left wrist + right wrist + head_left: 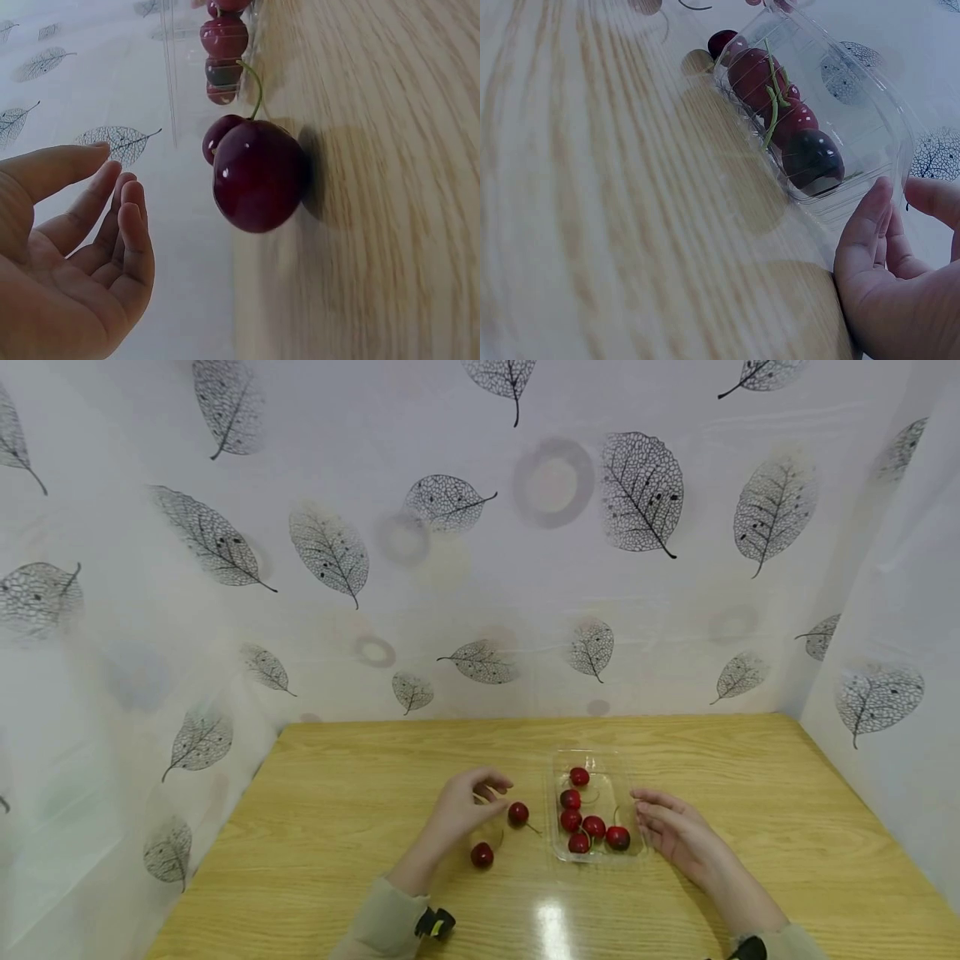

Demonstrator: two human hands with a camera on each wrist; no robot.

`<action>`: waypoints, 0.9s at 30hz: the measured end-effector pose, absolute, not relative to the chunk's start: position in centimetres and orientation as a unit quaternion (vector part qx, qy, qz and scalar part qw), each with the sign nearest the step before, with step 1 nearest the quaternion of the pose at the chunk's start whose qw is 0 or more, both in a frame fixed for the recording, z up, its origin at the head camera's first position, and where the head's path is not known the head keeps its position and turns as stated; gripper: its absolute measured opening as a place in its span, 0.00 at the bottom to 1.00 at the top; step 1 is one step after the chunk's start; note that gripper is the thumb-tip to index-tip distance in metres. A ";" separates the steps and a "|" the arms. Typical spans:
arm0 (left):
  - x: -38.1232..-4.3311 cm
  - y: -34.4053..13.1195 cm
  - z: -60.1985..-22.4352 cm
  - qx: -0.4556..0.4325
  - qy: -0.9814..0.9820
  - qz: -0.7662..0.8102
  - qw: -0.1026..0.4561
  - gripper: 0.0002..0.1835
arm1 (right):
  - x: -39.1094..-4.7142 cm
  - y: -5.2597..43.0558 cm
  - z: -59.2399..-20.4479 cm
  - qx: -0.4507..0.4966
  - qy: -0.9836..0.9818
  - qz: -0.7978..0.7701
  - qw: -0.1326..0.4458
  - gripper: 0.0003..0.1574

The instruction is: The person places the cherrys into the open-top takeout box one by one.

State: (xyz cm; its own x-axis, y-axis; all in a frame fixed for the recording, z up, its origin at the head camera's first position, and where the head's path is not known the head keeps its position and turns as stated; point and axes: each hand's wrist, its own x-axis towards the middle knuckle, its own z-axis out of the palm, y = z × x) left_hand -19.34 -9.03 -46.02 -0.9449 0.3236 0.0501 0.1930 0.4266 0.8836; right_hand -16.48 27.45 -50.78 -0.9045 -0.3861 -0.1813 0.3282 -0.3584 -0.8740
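My left hand (468,806) hovers over the table just left of a dark red cherry (517,814), its fingers loosely bent and nothing between them. A second loose cherry (482,855) lies nearer, below that hand; in the left wrist view a large cherry (259,176) with a green stem overlaps another. At the right side of a clear plastic box (600,862), my right hand (682,839) holds the rim between thumb and fingertips, as the right wrist view shows. Several cherries (594,827) with stems lie inside the box, mostly toward its near and left sides.
The wood-grain table (337,827) carries the box and the loose cherries. Behind and at both sides hangs a pale sheet (480,593) printed with dark leaves, meeting the table's far edge. A light reflection shows on the near tabletop.
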 end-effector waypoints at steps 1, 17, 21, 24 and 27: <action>-19.3 -9.2 -46.1 0.153 0.843 0.512 0.061 0.12 | -16.5 27.5 -50.8 -0.027 0.524 -0.824 0.216 0.21; -17.8 -11.4 -47.3 0.132 0.850 0.506 0.062 0.10 | -16.4 27.5 -50.8 -0.028 0.517 -0.827 0.220 0.22; -17.2 -11.7 -47.4 0.131 0.850 0.507 0.064 0.10 | -16.4 27.5 -50.8 -0.029 0.518 -0.826 0.221 0.22; -16.9 -12.0 -47.5 0.130 0.849 0.508 0.062 0.10 | -16.4 27.5 -50.8 -0.029 0.520 -0.825 0.219 0.21; -16.7 -12.1 -47.4 0.132 0.851 0.505 0.061 0.11 | -16.4 27.5 -50.7 -0.028 0.520 -0.826 0.218 0.21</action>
